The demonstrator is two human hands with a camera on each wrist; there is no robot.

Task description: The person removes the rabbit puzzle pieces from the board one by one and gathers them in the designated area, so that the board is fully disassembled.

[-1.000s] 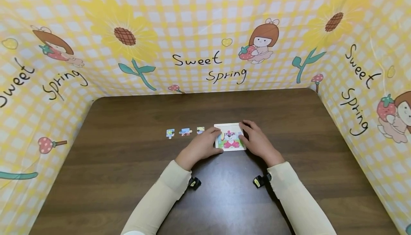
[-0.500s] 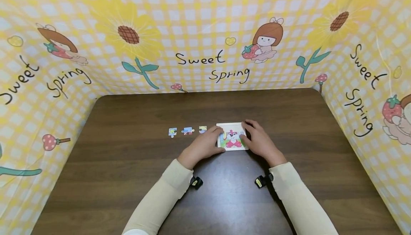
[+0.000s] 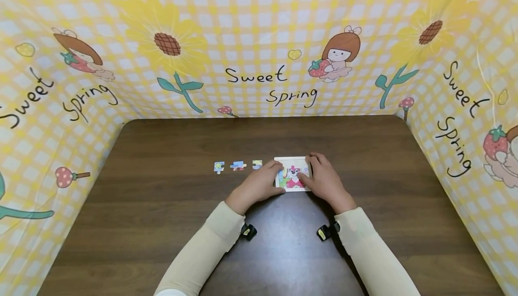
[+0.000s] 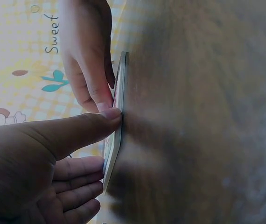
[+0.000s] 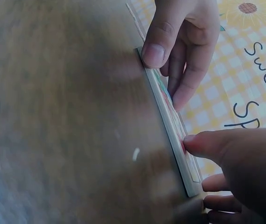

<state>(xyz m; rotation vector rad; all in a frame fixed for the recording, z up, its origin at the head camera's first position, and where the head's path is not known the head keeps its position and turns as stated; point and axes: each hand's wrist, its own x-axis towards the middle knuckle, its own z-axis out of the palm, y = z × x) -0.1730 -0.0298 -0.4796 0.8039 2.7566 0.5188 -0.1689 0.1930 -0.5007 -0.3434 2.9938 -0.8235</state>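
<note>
A small jigsaw puzzle (image 3: pixel 289 159) in a white frame lies flat on the brown table. Its picture is a pink and white cartoon animal on green and blue. My left hand (image 3: pixel 261 182) grips its left side, the thumb at the front corner and the fingers along the left edge. On the other side, my right hand (image 3: pixel 325 183) holds the right edge with its fingers, while the thumb (image 5: pixel 196 143) presses on the picture. In the left wrist view, the left thumb (image 4: pixel 109 113) lies over the front rim. Both hands cover parts of the frame.
Three loose puzzle pieces lie in a row left of the frame: a blue one (image 3: pixel 219 167), a blue and red one (image 3: pixel 238 165) and a blue and yellow one (image 3: pixel 257 164). A yellow checked cloth (image 3: pixel 259 30) walls the table's back and sides.
The right thumb has slid a little inward over the picture, toward its middle. The left hand keeps its place on the frame. The head view has shifted slightly.
</note>
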